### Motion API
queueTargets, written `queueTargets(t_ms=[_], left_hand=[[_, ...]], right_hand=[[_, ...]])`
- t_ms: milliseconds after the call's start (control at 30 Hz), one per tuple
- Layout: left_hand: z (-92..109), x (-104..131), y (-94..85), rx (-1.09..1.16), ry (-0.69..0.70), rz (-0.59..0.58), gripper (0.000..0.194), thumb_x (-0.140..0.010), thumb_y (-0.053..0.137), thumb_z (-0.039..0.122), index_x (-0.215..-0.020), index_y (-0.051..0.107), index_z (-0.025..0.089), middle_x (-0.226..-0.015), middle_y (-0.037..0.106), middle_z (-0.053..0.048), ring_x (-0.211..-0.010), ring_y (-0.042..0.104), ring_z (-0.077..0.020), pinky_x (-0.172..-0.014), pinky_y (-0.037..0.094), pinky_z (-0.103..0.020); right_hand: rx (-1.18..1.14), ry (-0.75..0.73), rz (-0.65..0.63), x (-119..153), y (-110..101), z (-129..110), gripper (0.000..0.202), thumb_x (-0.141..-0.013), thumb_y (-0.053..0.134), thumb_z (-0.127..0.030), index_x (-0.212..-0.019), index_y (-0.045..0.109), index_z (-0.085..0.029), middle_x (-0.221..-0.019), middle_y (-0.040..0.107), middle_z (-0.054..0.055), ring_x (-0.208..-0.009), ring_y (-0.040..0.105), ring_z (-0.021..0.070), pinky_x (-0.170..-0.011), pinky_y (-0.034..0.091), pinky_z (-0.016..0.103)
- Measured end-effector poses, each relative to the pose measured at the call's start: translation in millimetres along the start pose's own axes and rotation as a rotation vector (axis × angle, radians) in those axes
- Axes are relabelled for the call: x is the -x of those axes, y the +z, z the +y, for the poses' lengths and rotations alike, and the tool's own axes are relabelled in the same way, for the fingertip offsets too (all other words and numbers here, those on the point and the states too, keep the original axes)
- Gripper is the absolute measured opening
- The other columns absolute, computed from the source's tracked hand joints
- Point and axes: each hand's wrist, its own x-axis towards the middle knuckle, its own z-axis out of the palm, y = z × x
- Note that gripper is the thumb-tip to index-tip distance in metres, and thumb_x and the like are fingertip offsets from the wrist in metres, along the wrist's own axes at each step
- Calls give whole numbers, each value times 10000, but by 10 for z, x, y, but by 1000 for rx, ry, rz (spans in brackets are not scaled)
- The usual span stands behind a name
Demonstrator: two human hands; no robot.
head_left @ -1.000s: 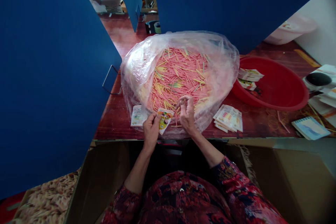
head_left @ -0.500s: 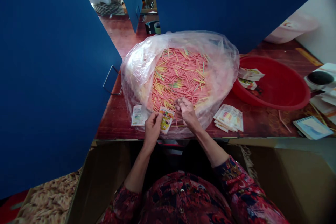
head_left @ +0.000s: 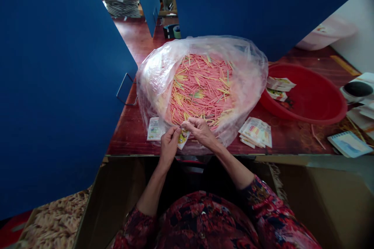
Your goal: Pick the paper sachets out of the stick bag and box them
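Note:
My left hand (head_left: 169,140) grips a small printed packet (head_left: 183,139) between thumb and fingers at the near side of a big clear plastic bag (head_left: 248,70). My right hand (head_left: 201,131) is closed in a pinch at the packet's top edge, its fingertips meeting those of the left and covering that edge. Inside the open bag lies a heap of thin pink and yellow sticks (head_left: 201,81), with a few green ones. Another packet (head_left: 154,129) lies flat left of my left hand. To the right of the bag is a small stack of packets (head_left: 256,132).
A red basin (head_left: 318,113) with several packets stands at the right. Beyond it are a dark-topped cup (head_left: 358,89) and a spiral notepad (head_left: 349,143). Blue panels (head_left: 58,66) border the table (head_left: 134,146). Behind a gap, a person in a striped top (head_left: 122,6) holds something white.
My right hand has moved left and slightly down from the sticks to the packet's top edge. My left hand has stayed nearly in place, still gripping the packet.

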Motion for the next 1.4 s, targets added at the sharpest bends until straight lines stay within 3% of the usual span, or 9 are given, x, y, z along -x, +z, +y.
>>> queueTargets(t_ms=[167,267,400,533,900,1067,1167,1267,1400], left_hand=[[-73,9,-30,24,-39,82,382,-793,724,511,-947,775,165,-836,750,-18,-746,656,-165,-705,538,-268],[-143,20,-42,11,-48,71,377,-743,776,474,-965,804,170,-867,777,-32,-782,694,-202,-728,571,-309],[-188,43,-25,0,-22,-2,336,-766,768,432,-992,814,188,-917,788,-38,-835,717,-212,-782,585,-325],[-158,53,25,15,-17,-24,338,-783,755,435,-1005,814,188,-959,787,-43,-851,713,-209,-800,586,-339],[-148,49,84,63,-10,41,336,-797,744,452,-1003,815,196,-891,781,-29,-796,698,-192,-767,577,-323],[-115,19,141,122,-11,79,363,-796,750,474,-1005,807,183,-912,786,-41,-785,696,-180,-747,573,-302],[-131,-30,166,198,-2,86,376,-812,740,492,-1020,794,184,-947,783,-45,-817,697,-171,-766,563,-285],[-145,-86,173,301,4,127,381,-783,772,494,-1021,779,196,-988,776,-42,-869,703,-177,-791,561,-285],[-94,-127,155,420,8,77,342,-748,816,439,-1000,774,210,-1000,772,-27,-905,702,-167,-880,548,-304]], right_hand=[[-571,244,197,-59,-64,-23,409,-773,722,-522,-798,422,-246,-611,340,-88,-481,283,81,-440,269,211],[-687,100,325,-106,-119,-92,357,-749,722,-366,-819,391,-252,-688,398,-65,-554,400,97,-536,429,239],[-549,-150,407,-141,-85,-235,257,-894,590,-400,-860,375,-263,-737,415,-50,-600,471,110,-630,489,266],[-456,-265,379,-127,25,-311,224,-965,533,-439,-900,409,-265,-742,455,-46,-633,547,117,-673,507,278],[-354,-246,354,26,178,-219,160,-986,534,-393,-925,510,-247,-745,572,-27,-791,636,157,-814,520,312],[-150,-241,242,95,161,-218,227,-999,483,-395,-901,609,-234,-1047,689,52,-1048,633,204,-967,491,366],[10,-287,182,135,136,-241,229,-975,535,-439,-1068,620,-247,-1232,649,76,-1204,580,233,-1089,426,417],[44,-294,279,132,115,-190,381,-878,682,-438,-1179,542,-250,-1240,605,95,-1138,595,236,-1049,456,420],[0,-264,319,104,85,-95,173,-876,665,-354,-874,540,-234,-989,594,42,-937,586,189,-886,489,346]])
